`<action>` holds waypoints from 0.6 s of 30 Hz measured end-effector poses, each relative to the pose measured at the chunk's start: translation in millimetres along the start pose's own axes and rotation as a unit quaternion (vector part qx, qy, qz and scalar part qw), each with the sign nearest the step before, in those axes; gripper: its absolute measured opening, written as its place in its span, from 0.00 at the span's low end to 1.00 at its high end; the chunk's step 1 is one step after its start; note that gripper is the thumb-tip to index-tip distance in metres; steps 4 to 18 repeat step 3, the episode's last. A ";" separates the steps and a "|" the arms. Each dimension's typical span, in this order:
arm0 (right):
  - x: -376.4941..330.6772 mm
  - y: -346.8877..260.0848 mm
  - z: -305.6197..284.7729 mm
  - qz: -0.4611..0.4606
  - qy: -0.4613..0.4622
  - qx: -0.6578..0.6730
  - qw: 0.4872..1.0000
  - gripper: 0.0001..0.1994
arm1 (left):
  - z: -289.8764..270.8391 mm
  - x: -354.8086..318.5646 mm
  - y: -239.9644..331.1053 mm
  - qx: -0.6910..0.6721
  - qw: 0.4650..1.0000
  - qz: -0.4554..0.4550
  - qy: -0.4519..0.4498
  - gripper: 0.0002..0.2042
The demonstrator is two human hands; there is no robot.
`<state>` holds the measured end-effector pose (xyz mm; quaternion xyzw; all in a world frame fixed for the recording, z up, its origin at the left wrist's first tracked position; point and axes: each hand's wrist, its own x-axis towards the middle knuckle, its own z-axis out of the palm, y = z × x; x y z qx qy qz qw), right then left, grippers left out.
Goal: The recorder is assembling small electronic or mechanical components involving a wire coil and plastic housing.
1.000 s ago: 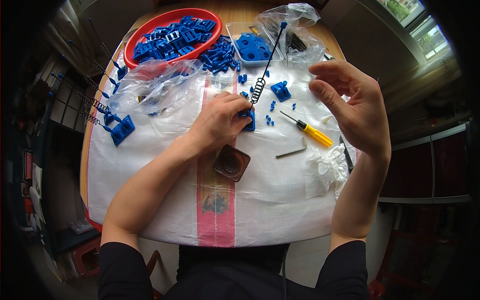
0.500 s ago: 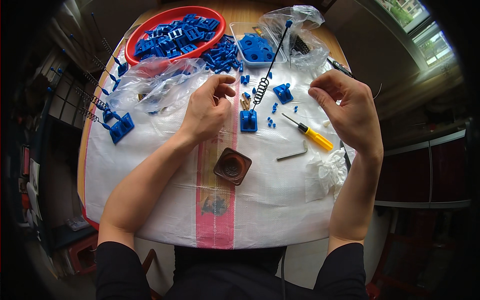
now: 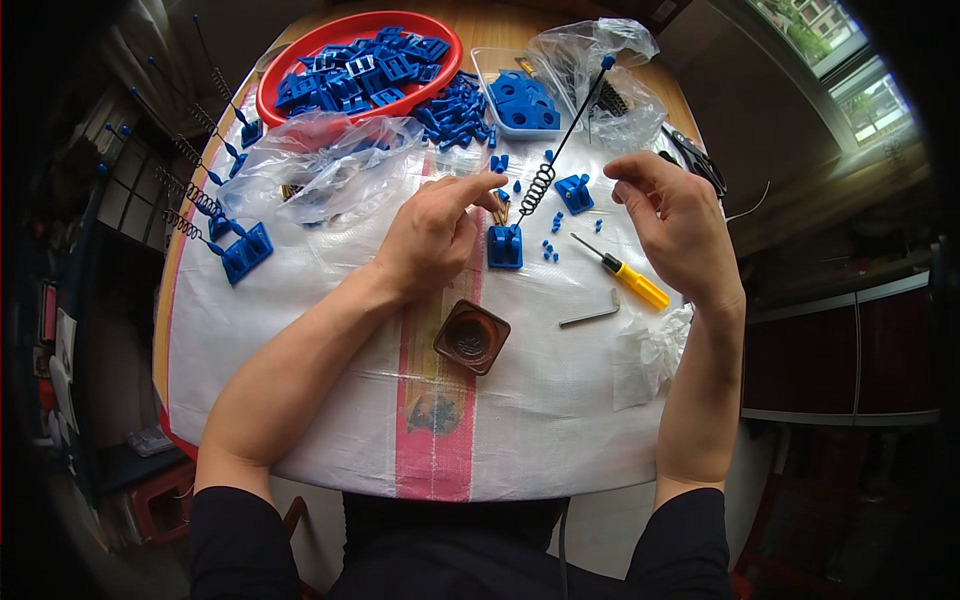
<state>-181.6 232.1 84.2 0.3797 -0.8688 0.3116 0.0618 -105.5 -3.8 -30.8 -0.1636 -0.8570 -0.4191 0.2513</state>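
Over the white woven sheet my left hand reaches with its index finger stretched toward a few brass-coloured screws; nothing shows in it. Beside them stands a blue plastic base with a black coil spring rising from it into a straight rod, tipped by a blue knob. My right hand hovers right of the spring, fingers bent and apart, nothing visible in it. Nearest to it are another blue base, small blue pieces and a yellow-handled screwdriver.
A hex key and a brown square dish lie nearer me. Farther back are a red basin of blue parts, a clear tub, and plastic bags. Several finished-looking spring pieces sit left; scissors and crumpled tissue right.
My left hand has moved right toward the screws, its index finger stretching out. The right hand has shifted slightly left, thumb and index parting. The whole view has shifted a little.
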 end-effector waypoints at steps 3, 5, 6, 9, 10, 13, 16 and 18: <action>1.8 0.4 10.8 0.005 -0.060 0.000 0.998 0.09 | -5.6 1.3 8.2 0.008 0.999 0.007 -0.033 0.23; 1.8 0.4 10.8 0.005 -0.060 0.000 0.998 0.09 | -5.6 1.3 8.2 0.008 0.999 0.007 -0.033 0.23; 1.8 0.4 10.8 0.005 -0.060 0.000 0.998 0.09 | -5.6 1.3 8.2 0.008 0.999 0.007 -0.033 0.23; 1.8 0.4 10.8 0.005 -0.060 0.000 0.998 0.09 | -5.6 1.3 8.2 0.008 0.999 0.007 -0.033 0.23; 1.8 0.4 10.8 0.005 -0.060 0.000 0.998 0.09 | -5.6 1.3 8.2 0.008 0.999 0.007 -0.033 0.23; 1.8 0.4 10.8 0.005 -0.060 0.000 0.998 0.09 | -5.6 1.3 8.2 0.008 0.999 0.007 -0.033 0.23; 1.8 0.4 10.8 0.005 -0.060 0.000 0.998 0.09 | -5.6 1.3 8.2 0.008 0.999 0.007 -0.033 0.23; 1.8 0.4 10.8 0.005 -0.060 0.000 0.998 0.09 | -5.6 1.3 8.2 0.008 0.999 0.007 -0.033 0.23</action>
